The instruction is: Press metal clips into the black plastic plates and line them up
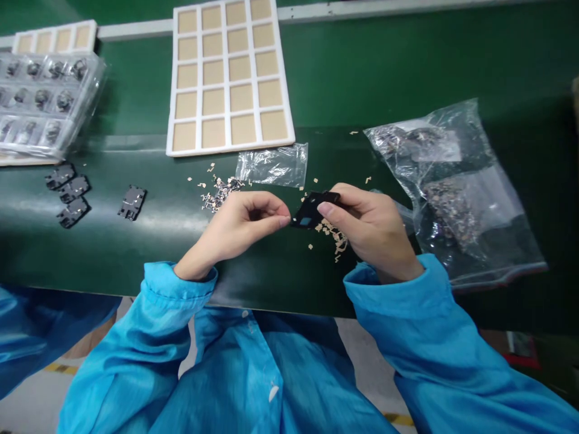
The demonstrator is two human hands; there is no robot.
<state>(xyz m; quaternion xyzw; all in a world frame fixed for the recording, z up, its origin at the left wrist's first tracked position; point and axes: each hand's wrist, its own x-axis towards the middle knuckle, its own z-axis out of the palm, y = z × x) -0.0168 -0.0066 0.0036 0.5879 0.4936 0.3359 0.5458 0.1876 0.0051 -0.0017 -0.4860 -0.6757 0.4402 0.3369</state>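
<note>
- work looking unfinished: right hand (pixel 373 232) gripping flat black plastic part (pixel 311 205)
- left hand (pixel 244 222) pinching closed at its corner
- four similar parts (pixel 75 188) lying leftward, i'm guessing done

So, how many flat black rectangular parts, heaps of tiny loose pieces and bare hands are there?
Flat black rectangular parts, one held: 5
Heaps of tiny loose pieces: 2
Bare left hand and right hand: 2
Total: 9

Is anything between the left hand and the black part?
Nothing visible: the left hand is at the edge of the black part, touching or nearly so, while the right hand holds it.
</note>
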